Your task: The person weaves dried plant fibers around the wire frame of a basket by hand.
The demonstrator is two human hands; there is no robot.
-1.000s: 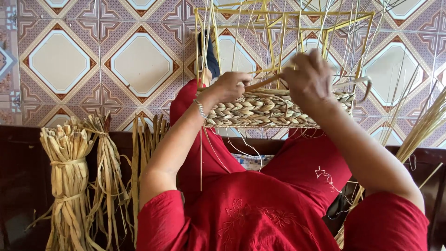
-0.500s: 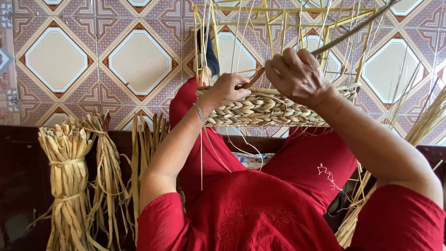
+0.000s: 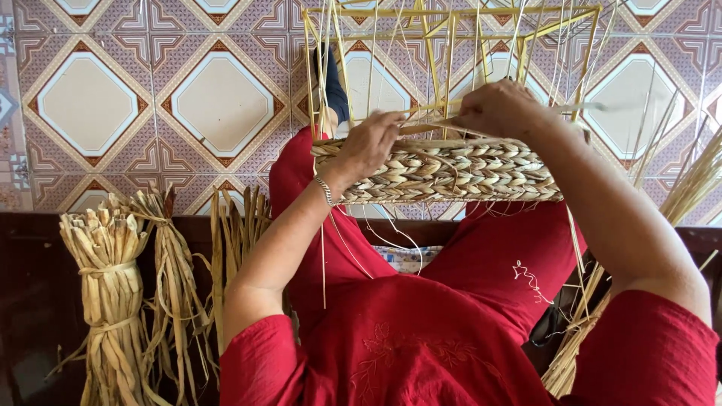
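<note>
Bundles of dried straw (image 3: 113,293) stand left of woven basket (image 3: 444,173).

Patterned tile floor (image 3: 150,90), daylight

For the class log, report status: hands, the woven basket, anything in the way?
Left hand and right hand at woven basket rim, pinching a strand. Upright frame stakes crowd the fingers. Dried fibre bundle lies clear.

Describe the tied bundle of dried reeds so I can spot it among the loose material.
Start at the red-clothed lap, then look far left to the dark strip below the patterned floor tiles. The bundle stands upright there, thick and blunt-topped. Unlike the loose reeds beside it, bands of the same material cinch it tightly.
</note>
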